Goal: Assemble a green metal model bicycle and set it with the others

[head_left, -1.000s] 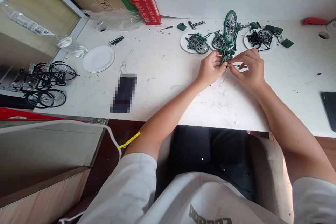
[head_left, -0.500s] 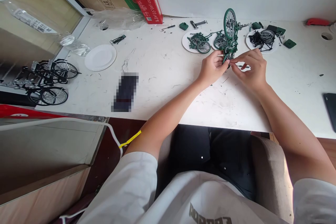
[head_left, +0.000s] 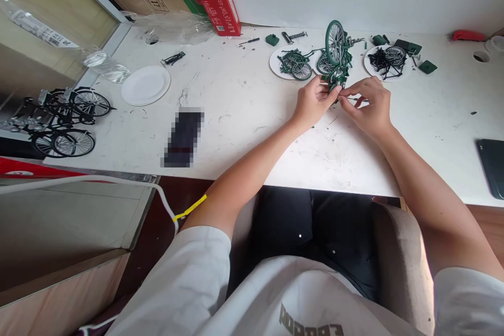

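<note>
A small green model bicycle (head_left: 335, 44) is held up over the table, one wheel raised toward the wall. My left hand (head_left: 311, 102) is closed around its near end, thumb and fingers covering part of the frame. Close beside, my right hand (head_left: 369, 105) has its thumb and index finger pinched at the bicycle's near end. Whatever those fingertips hold is too small to make out. A thin, screwdriver-like shape shows partly by the right fingers. Behind the bicycle, a white plate (head_left: 274, 67) bears green bicycle parts (head_left: 293, 64); another is partly hidden.
At the right, black bicycle parts (head_left: 388, 59) lie on a plate, with green pieces (head_left: 428, 66) around it. Finished-looking black model bicycles (head_left: 74, 121) stand at the left. A paper plate (head_left: 145, 85), a plastic bottle (head_left: 106, 65), a red box (head_left: 220, 8) and a screwdriver (head_left: 250, 41) also occupy the table.
The view has shifted slightly, so most things sit a little further left. The bicycle's raised wheel is slightly lower; both hands keep their hold at its near end.
</note>
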Available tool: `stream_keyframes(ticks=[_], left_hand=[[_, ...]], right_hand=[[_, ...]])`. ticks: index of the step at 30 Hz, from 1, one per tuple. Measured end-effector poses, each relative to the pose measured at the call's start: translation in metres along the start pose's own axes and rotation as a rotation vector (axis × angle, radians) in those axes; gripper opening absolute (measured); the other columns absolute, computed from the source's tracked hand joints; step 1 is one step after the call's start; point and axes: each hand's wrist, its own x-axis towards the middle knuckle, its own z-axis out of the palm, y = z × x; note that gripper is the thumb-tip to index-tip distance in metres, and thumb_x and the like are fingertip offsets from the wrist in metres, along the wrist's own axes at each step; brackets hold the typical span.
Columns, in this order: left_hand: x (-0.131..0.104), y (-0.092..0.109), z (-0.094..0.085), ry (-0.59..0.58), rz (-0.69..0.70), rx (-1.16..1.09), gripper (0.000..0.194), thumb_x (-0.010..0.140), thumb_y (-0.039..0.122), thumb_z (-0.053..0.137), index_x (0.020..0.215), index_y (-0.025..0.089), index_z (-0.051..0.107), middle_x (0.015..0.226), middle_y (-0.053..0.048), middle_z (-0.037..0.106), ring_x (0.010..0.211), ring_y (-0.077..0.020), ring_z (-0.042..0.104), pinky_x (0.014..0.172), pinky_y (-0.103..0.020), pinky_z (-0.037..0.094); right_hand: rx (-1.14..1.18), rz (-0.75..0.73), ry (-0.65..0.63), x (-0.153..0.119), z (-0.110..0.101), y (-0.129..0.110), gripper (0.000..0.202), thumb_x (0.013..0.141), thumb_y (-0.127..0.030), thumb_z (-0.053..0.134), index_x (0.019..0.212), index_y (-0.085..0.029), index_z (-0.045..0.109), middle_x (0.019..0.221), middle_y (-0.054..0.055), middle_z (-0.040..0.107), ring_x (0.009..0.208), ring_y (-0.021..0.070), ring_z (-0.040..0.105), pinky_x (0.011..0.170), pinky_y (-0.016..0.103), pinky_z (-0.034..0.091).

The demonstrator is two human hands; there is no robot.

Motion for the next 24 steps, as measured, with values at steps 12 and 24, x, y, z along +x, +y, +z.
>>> stream_keyframes(ticks=[12, 24], left_hand=[[-0.001, -0.001, -0.002, 0.059, -0.001, 0.011, 0.045, 0.108, 0.055, 0.077, 0.14, 0.023, 0.072, 0.12, -0.011, 0.089, 0.104, -0.0224, 0.088, 0.099, -0.041, 0.074], [-0.004, 0.008, -0.004, 0.06, 0.013, 0.069, 0.035, 0.11, 0.049, 0.077, 0.134, 0.024, 0.072, 0.121, -0.011, 0.087, 0.105, -0.0197, 0.087, 0.095, -0.034, 0.072]], right_hand=[[-0.012, 0.006, -0.069, 0.001, -0.002, 0.002, 0.024, 0.103, -0.064, 0.076, 0.099, -0.042, 0.086, 0.095, 0.005, 0.082, 0.092, 0.0344, 0.075, 0.083, 0.063, 0.071], [-0.085, 0.022, -0.044, -0.001, 0.004, -0.002, 0.033, 0.109, -0.059, 0.069, 0.091, -0.033, 0.078, 0.09, 0.009, 0.079, 0.091, 0.0333, 0.072, 0.091, 0.06, 0.064]])
